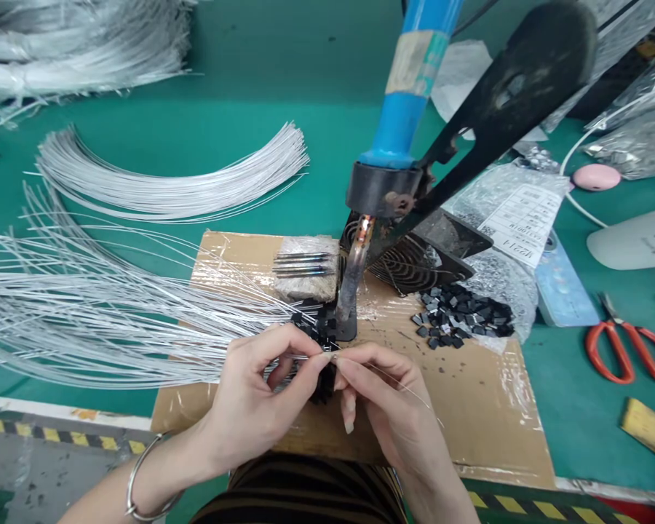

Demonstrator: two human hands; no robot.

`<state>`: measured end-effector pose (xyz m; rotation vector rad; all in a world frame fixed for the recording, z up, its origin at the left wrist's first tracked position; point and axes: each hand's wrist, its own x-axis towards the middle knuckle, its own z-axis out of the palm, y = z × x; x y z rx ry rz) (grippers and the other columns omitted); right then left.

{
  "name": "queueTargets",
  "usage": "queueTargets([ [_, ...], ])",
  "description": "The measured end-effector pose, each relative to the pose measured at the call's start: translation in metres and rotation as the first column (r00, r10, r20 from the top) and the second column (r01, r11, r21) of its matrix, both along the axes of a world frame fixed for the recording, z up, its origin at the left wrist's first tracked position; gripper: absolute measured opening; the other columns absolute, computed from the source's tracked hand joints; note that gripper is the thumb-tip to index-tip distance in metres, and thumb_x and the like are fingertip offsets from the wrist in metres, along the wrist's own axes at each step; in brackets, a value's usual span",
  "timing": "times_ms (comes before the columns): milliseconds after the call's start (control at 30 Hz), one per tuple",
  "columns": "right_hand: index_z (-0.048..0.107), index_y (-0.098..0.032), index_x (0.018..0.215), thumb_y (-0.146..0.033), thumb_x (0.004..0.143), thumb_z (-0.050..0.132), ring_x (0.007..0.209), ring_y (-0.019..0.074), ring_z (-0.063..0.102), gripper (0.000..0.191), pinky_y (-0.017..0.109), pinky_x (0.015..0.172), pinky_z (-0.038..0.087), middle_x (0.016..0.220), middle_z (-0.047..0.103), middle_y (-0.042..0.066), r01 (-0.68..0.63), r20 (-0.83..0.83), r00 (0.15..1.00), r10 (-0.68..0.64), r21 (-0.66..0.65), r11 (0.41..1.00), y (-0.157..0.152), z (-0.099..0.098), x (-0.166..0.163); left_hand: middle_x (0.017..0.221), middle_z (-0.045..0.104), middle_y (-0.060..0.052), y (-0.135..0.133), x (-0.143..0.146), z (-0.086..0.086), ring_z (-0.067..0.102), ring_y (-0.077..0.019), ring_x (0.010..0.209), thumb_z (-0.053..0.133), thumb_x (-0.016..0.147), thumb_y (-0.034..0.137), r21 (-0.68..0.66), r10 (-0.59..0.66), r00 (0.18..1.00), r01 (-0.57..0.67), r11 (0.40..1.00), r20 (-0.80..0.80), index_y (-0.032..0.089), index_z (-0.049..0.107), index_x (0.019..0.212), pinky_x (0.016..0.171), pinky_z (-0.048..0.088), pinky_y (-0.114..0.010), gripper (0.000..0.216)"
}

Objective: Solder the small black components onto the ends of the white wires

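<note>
My left hand is closed in a pinch, thumb and forefinger holding a thin white wire. Fingertip to fingertip with it, my right hand pinches too. A fine wire runs out across the right hand's fingers; whether it belongs to the same strand I cannot tell. Any small part between the fingertips is hidden. Just beyond my hands, black pieces lie at the ends of many loose white wires. Above them a blue-handled soldering iron points down in a black holder.
Cardboard covers the green table here. Small black pieces are heaped at right, near red-handled scissors. A bundle of cut white wires lies behind. A whitish block with dark marks sits left of the iron tip.
</note>
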<state>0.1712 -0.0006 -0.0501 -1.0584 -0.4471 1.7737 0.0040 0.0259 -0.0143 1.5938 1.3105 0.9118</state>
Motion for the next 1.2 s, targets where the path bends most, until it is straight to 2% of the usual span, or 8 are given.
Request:
queueTargets([
  [133, 0.088, -0.023, 0.08, -0.038, 0.083, 0.093, 0.041, 0.0065, 0.063, 0.016, 0.012, 0.041, 0.052, 0.064, 0.075, 0.0, 0.037, -0.005, 0.999, -0.037, 0.008, 0.999, -0.0016, -0.0001, -0.004, 0.057, 0.05, 0.01, -0.0014, 0.0012, -0.0018, 0.036, -0.0049, 0.048, 0.07, 0.09, 0.004, 0.041, 0.022, 1.0, -0.022, 0.999, -0.002, 0.018, 0.07, 0.077, 0.044, 0.028, -0.017, 0.019],
  [367, 0.087, -0.021, 0.08, -0.04, 0.085, 0.091, 0.039, 0.0086, 0.059, 0.019, 0.017, 0.037, 0.051, 0.063, 0.074, 0.0, 0.082, -0.002, 0.997, -0.082, 0.032, 0.996, -0.006, -0.0042, -0.0104, 0.06, 0.054, 0.01, -0.0043, 0.0046, -0.007, 0.038, -0.0041, 0.047, 0.07, 0.091, 0.005, 0.093, 0.057, 0.998, -0.056, 0.994, -0.014, 0.018, 0.069, 0.078, 0.044, 0.03, -0.017, 0.019],
  [533, 0.087, -0.02, 0.084, -0.04, 0.087, 0.09, 0.041, 0.0102, 0.062, 0.02, 0.019, 0.038, 0.055, 0.066, 0.076, 0.002, 0.062, 0.005, 0.998, -0.062, 0.05, 0.997, -0.0076, -0.0078, -0.0091, 0.061, 0.058, 0.009, -0.0063, 0.0048, -0.0076, 0.042, -0.0046, 0.048, 0.069, 0.092, 0.005, 0.074, 0.062, 0.998, -0.062, 0.995, -0.008, 0.018, 0.069, 0.079, 0.045, 0.033, -0.016, 0.018],
  [733, 0.088, -0.025, 0.081, -0.039, 0.086, 0.091, 0.041, 0.0074, 0.064, 0.015, 0.013, 0.041, 0.055, 0.065, 0.075, -0.001, 0.074, -0.007, 0.997, -0.073, 0.057, 0.996, -0.0062, -0.006, -0.0085, 0.06, 0.054, 0.01, -0.0062, 0.0039, -0.0064, 0.038, -0.004, 0.047, 0.069, 0.091, 0.004, 0.086, 0.048, 0.999, -0.048, 0.995, -0.006, 0.018, 0.069, 0.078, 0.044, 0.031, -0.016, 0.019],
  [967, 0.088, -0.022, 0.077, -0.037, 0.085, 0.093, 0.041, 0.0068, 0.063, 0.018, 0.012, 0.04, 0.054, 0.063, 0.075, 0.0, 0.022, -0.008, 1.0, -0.022, 0.03, 0.999, -0.0018, -0.0042, -0.0039, 0.057, 0.046, 0.011, -0.0059, 0.0011, -0.0044, 0.035, -0.0048, 0.046, 0.071, 0.09, 0.005, 0.055, 0.028, 0.999, -0.026, 0.998, -0.029, 0.018, 0.07, 0.077, 0.043, 0.028, -0.018, 0.018],
  [1200, 0.088, -0.02, 0.08, -0.041, 0.083, 0.093, 0.039, 0.0084, 0.06, 0.022, 0.015, 0.038, 0.053, 0.062, 0.073, 0.001, 0.065, 0.019, 0.998, -0.065, 0.009, 0.998, -0.0046, -0.0001, -0.007, 0.056, 0.049, 0.01, -0.0054, 0.0039, -0.0043, 0.036, -0.0051, 0.046, 0.069, 0.092, 0.008, 0.032, 0.045, 0.999, -0.045, 0.998, -0.005, 0.018, 0.07, 0.078, 0.043, 0.029, -0.018, 0.017],
])
